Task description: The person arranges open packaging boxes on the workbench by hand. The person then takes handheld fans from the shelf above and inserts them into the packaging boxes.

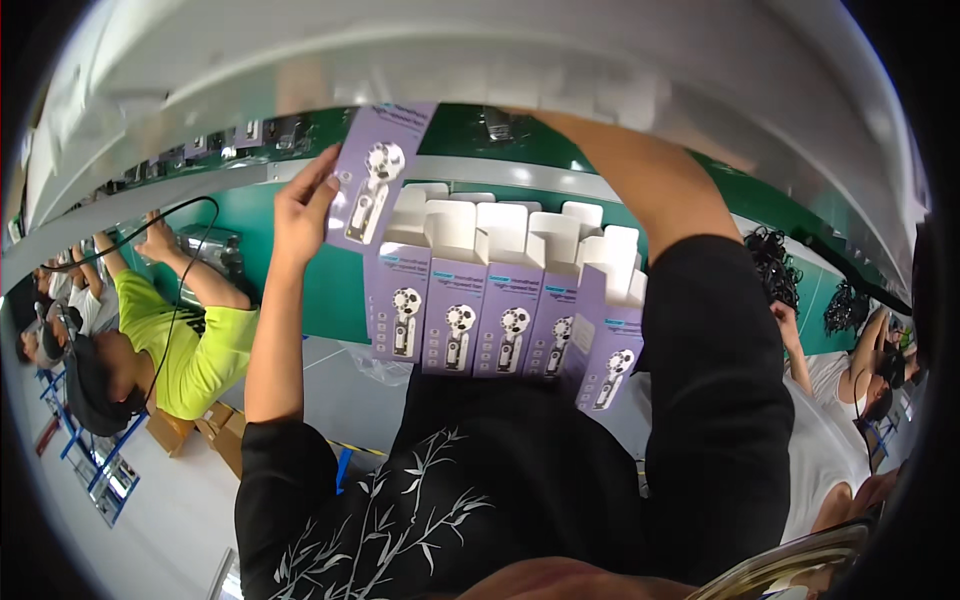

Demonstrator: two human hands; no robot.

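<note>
Purple carton [375,175], flat-sided and printed with a small handheld device, sits at the upper left of the row, raised above the bench; the left hand [303,205] clasps its left edge, fingers curled onto the side. Just below and to the right, a row of open purple boxes [500,300] stands upright side by side with white top flaps up, at the near edge of the green work surface [330,280]. The right hand is out of sight: the right forearm [640,180] reaches up behind a white overhead shelf [500,50], so its grip cannot be told. Farther left, a person in a yellow-green shirt [190,350] works at the same bench.
</note>
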